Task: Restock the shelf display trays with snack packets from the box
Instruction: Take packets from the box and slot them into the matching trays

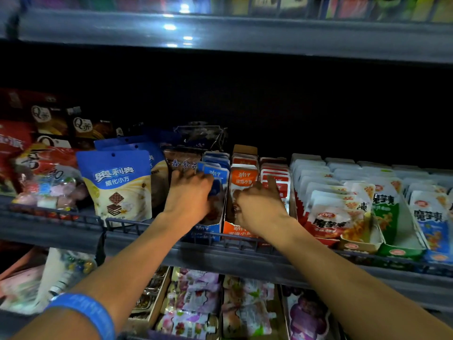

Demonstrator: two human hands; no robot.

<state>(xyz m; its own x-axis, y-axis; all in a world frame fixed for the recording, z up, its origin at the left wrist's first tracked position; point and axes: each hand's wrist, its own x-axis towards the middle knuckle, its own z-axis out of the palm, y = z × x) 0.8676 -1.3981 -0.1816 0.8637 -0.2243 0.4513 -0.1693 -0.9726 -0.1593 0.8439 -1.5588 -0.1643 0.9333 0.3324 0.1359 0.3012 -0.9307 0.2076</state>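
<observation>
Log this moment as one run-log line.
left hand: in blue tray, gripping blue packets | right hand: at orange tray, forefinger out toward red packets

Blue packets [215, 173] beside orange packets [244, 176], red packets [275, 175], and a blue wristband [85, 312].

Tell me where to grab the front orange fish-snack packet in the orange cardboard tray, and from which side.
Pinch the top edge of the front orange fish-snack packet from above. It stands upright in the orange cardboard tray, walled on both sides and backed by more packets, so probably only its top is free. The right hand hovers just in front.
</observation>
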